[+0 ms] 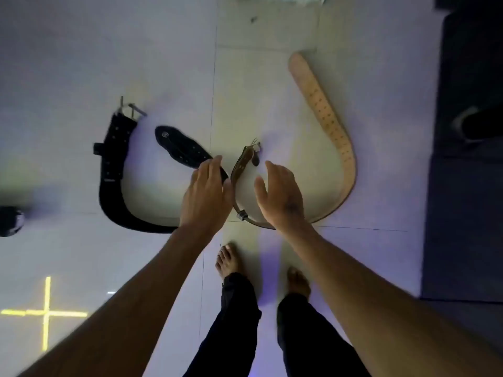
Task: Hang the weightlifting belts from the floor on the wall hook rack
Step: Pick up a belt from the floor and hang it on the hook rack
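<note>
Two weightlifting belts lie curled on edge on the pale tiled floor. The black belt (110, 170) forms a U on the left, its metal buckle at the far end. The tan leather belt (330, 118) curves on the right, its buckle end (249, 153) near the middle. My left hand (205, 194) hovers over the black belt's inner end, fingers apart, holding nothing. My right hand (281, 194) is spread open above the tan belt's near curve. The wall hook rack is not in view.
My bare feet (230, 261) stand just behind the belts. A dark mat (468, 186) covers the floor on the right, with someone's shoe (473, 122) on it. A dark object (11, 221) sits at the left edge. A yellow cross (46, 312) is marked on the floor.
</note>
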{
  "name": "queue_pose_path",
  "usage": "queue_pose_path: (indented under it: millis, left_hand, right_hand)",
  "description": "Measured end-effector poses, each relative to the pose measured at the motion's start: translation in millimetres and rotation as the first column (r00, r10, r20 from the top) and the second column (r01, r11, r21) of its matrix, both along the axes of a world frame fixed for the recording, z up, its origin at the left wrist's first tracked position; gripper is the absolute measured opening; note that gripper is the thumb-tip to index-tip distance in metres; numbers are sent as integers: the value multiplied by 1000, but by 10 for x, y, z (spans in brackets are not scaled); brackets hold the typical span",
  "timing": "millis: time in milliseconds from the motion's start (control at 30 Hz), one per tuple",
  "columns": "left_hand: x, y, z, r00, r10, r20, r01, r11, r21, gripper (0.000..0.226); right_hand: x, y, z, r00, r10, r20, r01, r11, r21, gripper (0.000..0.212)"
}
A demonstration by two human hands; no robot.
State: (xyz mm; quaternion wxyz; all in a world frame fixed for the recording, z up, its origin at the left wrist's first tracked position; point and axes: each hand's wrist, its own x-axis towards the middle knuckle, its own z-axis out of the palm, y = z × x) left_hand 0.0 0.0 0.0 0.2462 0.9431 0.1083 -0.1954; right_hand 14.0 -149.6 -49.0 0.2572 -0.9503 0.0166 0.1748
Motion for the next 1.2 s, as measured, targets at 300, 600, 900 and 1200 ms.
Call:
queue_pose_path:
  millis: [300,600,900,1200]
  left_hand:
    - [109,147,-1547,998,61,28,-58,995,-76,45]
    - [28,345,-1551,991,120,50,-112,984,-142,41]
    - [182,-41,-650,961,266,-75,-274,887,-372,39]
    - [527,-495,1150,941,205,-269,-338,602,-723,50]
  right_hand:
    - [451,727,-1621,778,-514,-362,597,785,169,39]
    - [609,710,-1738,632,-633,-447,762,613,208,58]
    - [298,-92,-507,746,-376,-549,642,622,447,51]
    - [380,-851,1669,839,-113,-533,470,644,604,46]
